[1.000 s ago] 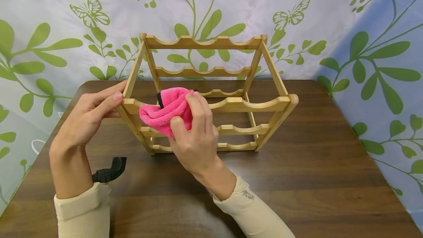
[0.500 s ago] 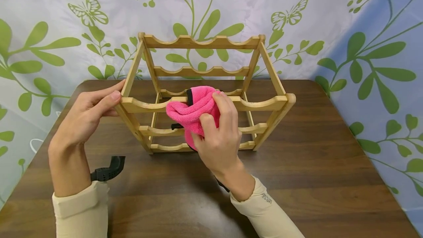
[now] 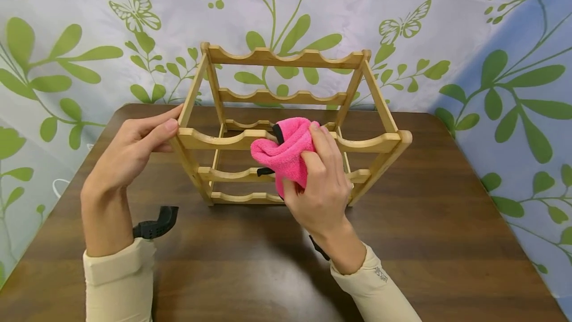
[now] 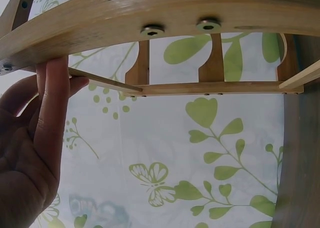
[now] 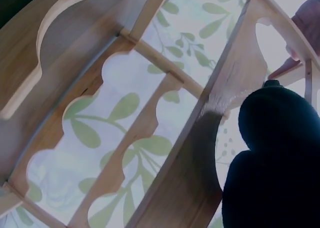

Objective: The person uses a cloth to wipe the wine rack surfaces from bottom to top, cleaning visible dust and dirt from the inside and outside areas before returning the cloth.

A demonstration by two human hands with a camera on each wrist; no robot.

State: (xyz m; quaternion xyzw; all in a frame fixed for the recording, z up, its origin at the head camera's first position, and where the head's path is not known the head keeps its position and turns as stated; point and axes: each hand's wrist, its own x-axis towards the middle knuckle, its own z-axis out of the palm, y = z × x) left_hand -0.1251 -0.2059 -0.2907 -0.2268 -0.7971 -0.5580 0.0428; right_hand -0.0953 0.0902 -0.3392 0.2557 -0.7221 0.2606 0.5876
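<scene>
A light wooden rack point(image 3: 366, 144) with scalloped rails stands on the table. At its top left front corner, my left hand point(image 3: 129, 148) grips the frame, thumb in front. The left wrist view shows the fingers point(image 4: 52, 102) of that hand against the wooden side piece point(image 4: 100, 30). My right hand point(image 3: 319, 183) holds a bunched pink cloth point(image 3: 290, 145) with black edging over the middle of the top front rail. In the right wrist view a dark shape covers the lower right, too dark to tell cloth from hand; the rail point(image 5: 185, 168) runs beside it.
The brown wooden table point(image 3: 250, 262) reaches in front of and around the rack. Behind it hangs a pale backdrop point(image 3: 170, 24) with green leaves and butterflies. Black wrist mounts, such as the left one point(image 3: 156, 223), stick out near the hands. A white cable loop point(image 3: 58, 188) shows at the left edge.
My right hand has slid the pink cloth rightward along the top front rail, from near the left end to the middle. The left hand keeps its hold on the corner.
</scene>
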